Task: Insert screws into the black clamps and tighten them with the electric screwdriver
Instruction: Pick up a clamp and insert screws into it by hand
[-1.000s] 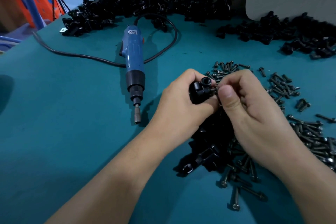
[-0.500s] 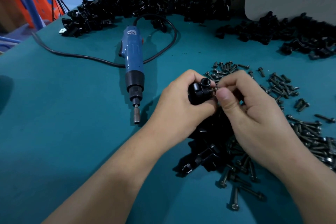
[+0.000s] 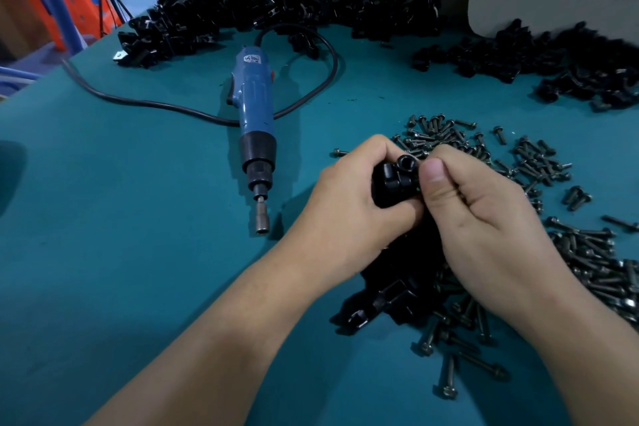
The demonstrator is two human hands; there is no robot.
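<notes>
Nearest to the bottom edge, loose screws [image 3: 449, 384] lie scattered on the teal table [image 3: 103, 252], beside a small heap of clamps [image 3: 390, 301] under the wrists. Just above that, both hands meet at centre frame. The left hand [image 3: 349, 204] grips one black clamp [image 3: 397, 180], fingers wrapped round its body, its round socket facing up. The right hand [image 3: 484, 218] is curled tight, pinching at the clamp's right side. Half a second ago a glint of screw shank showed between thumb and clamp; now the thumb has slid up and closed against it, and I can't see any screw there. The electric screwdriver [image 3: 256, 121] lies left of the hands where it was, untouched, bit pointing toward the bottom of the frame, its cable [image 3: 138, 100] looping off to the left. Beyond the knuckles more screws spread to the right. Along the top, long heaps of black clamps [image 3: 276, 10] rest against the wall.
</notes>
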